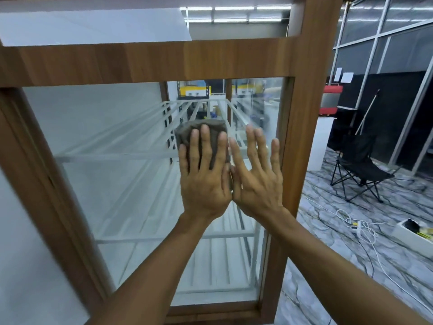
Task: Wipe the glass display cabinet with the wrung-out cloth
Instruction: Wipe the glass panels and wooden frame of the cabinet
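On glass pane [121, 184], left hand [203, 181] presses cloth [187, 132] (grey, folded).

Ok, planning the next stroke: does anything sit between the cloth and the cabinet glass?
Nothing visible: the left hand presses the cloth flat on the glass. Rightward, the right hand lies on the glass beside it.

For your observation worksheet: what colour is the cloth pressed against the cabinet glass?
Dark grey-brown cloth, under the left hand; head view.
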### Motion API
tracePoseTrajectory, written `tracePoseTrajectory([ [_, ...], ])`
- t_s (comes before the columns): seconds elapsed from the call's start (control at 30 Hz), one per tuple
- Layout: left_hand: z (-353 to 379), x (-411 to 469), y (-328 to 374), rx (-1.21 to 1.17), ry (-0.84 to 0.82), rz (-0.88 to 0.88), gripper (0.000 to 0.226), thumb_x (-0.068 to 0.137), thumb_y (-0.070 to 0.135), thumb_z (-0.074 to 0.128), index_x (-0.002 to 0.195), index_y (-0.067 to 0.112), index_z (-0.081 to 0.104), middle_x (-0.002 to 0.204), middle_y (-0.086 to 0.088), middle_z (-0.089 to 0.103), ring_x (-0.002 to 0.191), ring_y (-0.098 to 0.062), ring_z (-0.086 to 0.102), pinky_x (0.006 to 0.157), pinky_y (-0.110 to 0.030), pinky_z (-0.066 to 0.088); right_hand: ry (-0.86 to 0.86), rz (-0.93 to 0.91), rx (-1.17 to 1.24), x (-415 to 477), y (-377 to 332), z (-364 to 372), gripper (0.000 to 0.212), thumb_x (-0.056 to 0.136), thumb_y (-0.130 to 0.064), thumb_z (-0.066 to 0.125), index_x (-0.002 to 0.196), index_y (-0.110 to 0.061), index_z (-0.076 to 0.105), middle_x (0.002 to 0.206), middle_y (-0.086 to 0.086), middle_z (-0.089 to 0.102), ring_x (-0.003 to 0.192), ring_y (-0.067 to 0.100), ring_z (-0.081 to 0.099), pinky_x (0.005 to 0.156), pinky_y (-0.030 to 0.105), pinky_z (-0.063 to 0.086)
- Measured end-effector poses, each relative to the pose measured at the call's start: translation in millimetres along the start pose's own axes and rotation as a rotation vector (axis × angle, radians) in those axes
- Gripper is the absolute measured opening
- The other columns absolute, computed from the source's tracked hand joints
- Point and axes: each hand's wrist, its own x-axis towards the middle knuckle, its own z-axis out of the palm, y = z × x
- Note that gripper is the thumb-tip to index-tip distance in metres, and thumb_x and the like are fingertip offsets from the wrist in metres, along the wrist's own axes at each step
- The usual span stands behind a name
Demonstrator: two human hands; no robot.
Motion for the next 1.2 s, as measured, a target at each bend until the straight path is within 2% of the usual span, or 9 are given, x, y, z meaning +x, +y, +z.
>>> tracePoseTrajectory([
  [0.1,4.1,-5.9,2.5,0.030,-0.010,0.040,0.056,0.109,0.031,0.033,0.161,0.012,0.025,0.168,-0.015,0.015,0.160,-0.028,0.002,0.129,-0.054,0.008,0.072,0.066,-0.075,-0.5,35.5,-20.1,0.055,0.098,-0.007,0.051,0.152,0.000,0.042,0.162,0.023,0.031,0.157,0.027,-0.001,0.125,0.059,0.010],
  [0.2,14.1,11.3,38.8,0.024,0.008,-0.009,0.056,0.109,0.031,0.034,0.161,0.012,0.026,0.167,-0.015,0.014,0.159,-0.032,0.010,0.129,-0.053,0.008,0.040,0.042,-0.021,-1.3,61.7,-29.2,0.052,0.104,-0.011,0.042,0.154,0.000,0.037,0.163,0.019,0.030,0.156,0.030,0.003,0.125,0.061,0.016],
  [0.3,29.0,11.3,71.4,-0.008,-0.032,0.118,0.056,0.110,0.033,0.037,0.161,0.015,0.024,0.168,-0.014,0.015,0.159,-0.029,0.011,0.130,-0.050,0.008,0.039,0.027,0.100,-7.7,66.2,-29.3,0.054,0.104,-0.013,0.036,0.154,0.006,0.029,0.163,0.016,0.022,0.156,0.030,0.008,0.125,0.061,0.019],
  [0.43,28.0,-16.1,50.7,0.018,-0.094,0.259,0.056,0.110,0.033,0.034,0.162,0.017,0.020,0.168,-0.013,0.016,0.161,-0.025,0.001,0.130,-0.048,0.007,0.050,0.046,0.158,-23.1,72.2,-26.6,0.056,0.104,-0.013,0.034,0.154,0.008,0.023,0.162,0.016,0.024,0.156,0.030,0.010,0.121,0.065,0.027],
  [0.57,31.8,0.9,65.7,0.026,0.002,0.014,0.055,0.111,0.034,0.026,0.162,0.015,0.017,0.168,-0.013,0.015,0.159,-0.026,0.002,0.130,-0.050,0.006,0.074,0.064,0.185,-25.8,69.9,-23.0,0.056,0.102,-0.011,0.035,0.154,0.007,0.024,0.162,0.017,0.024,0.154,0.034,0.016,0.118,0.067,0.029],
  [0.8,35.7,-22.8,57.5,0.044,-0.065,0.210,0.053,0.111,0.034,0.030,0.161,0.017,0.022,0.167,-0.014,0.019,0.161,-0.026,0.002,0.130,-0.047,0.006,0.080,0.108,0.098,-27.5,65.0,-26.0,0.052,0.107,-0.016,0.031,0.155,0.002,0.028,0.163,0.014,0.024,0.157,0.027,0.009,0.121,0.068,0.023],
  [0.97,31.8,-22.1,50.2,0.041,-0.043,0.183,0.052,0.111,0.036,0.030,0.160,0.018,0.026,0.166,-0.013,0.022,0.161,-0.024,0.003,0.130,-0.047,0.009,0.083,0.277,-0.008,-25.0,31.7,-16.6,0.056,0.105,-0.018,0.033,0.155,0.006,0.028,0.165,0.016,0.018,0.158,0.024,-0.002,0.124,0.067,0.009],
  [1.1,22.2,-22.4,27.0,0.062,-0.035,0.158,0.053,0.111,0.035,0.029,0.160,0.017,0.023,0.167,-0.012,0.020,0.161,-0.024,0.001,0.131,-0.047,0.007,0.054,0.128,-0.022,-28.6,14.5,-9.6,0.059,0.104,-0.017,0.037,0.158,0.001,0.019,0.164,0.017,0.019,0.158,0.023,-0.008,0.128,0.053,0.001],
  [1.2,13.0,-25.0,5.7,0.082,-0.045,0.155,0.053,0.110,0.034,0.030,0.160,0.015,0.024,0.167,-0.013,0.021,0.161,-0.025,0.001,0.130,-0.047,0.007,0.013,0.063,0.029,-27.6,-6.0,1.1,0.056,0.108,-0.017,0.028,0.159,-0.003,0.011,0.165,0.014,0.019,0.158,0.023,-0.008,0.129,0.049,-0.002],
])
